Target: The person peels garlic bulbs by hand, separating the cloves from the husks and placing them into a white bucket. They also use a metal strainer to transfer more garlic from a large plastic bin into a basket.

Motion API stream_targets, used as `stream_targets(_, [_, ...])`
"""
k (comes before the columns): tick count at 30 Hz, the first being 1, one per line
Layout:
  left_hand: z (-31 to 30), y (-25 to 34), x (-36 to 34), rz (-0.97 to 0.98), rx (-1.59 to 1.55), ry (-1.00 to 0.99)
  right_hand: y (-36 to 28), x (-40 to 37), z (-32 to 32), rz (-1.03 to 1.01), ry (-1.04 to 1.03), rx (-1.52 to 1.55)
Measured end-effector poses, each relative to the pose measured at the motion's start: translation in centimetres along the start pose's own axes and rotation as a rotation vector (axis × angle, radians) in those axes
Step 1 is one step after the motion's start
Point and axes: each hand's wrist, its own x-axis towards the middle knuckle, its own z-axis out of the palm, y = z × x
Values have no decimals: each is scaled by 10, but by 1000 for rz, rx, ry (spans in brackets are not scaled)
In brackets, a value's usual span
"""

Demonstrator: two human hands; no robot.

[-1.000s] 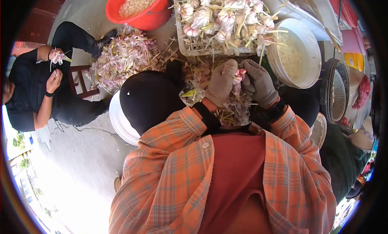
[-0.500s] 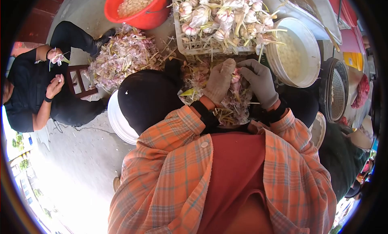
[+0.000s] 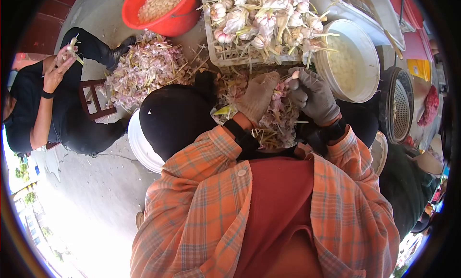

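My left hand [image 3: 259, 96], in a dirty grey glove, is closed round a pinkish garlic bulb [image 3: 279, 90] that is partly hidden by the fingers. Beside it, my right hand [image 3: 314, 96], also gloved, pinches a pale garlic clove [image 3: 294, 75] between thumb and fingers, a little apart from the bulb. Below both hands lies a heap of garlic skins and stalks [image 3: 274, 130] between my knees. Just beyond my hands stands a white plastic crate [image 3: 235, 60] piled with garlic bulbs [image 3: 265, 19].
To the right of the crate is a white bucket [image 3: 372, 62] holding peeled cloves in liquid. A red basin [image 3: 180, 22] of cloves and a skin pile [image 3: 149, 69] are at upper left. Another person [image 3: 31, 110] sits left, holding garlic. Dark baskets [image 3: 397, 105] stand right.
My right hand has turned and drawn slightly away from the bulb, with a clove now showing in its fingers. The other person's hands have come together and lifted.
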Motion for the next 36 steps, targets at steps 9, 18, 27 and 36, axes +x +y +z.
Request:
stream_targets(9, [4,8,-6,181,395,-45,-2,1,8,-103,138,-670])
stream_targets(18, [-4,-4,1,274,389,-38,3,1,11,-124,142,-755])
stream_targets(27, [-1,5,-2,151,428,57,13,3,9,-261,199,-949])
stream_targets(36, [-2,-6,6,288,598,42,12,-5,-1,-586,152,-1648])
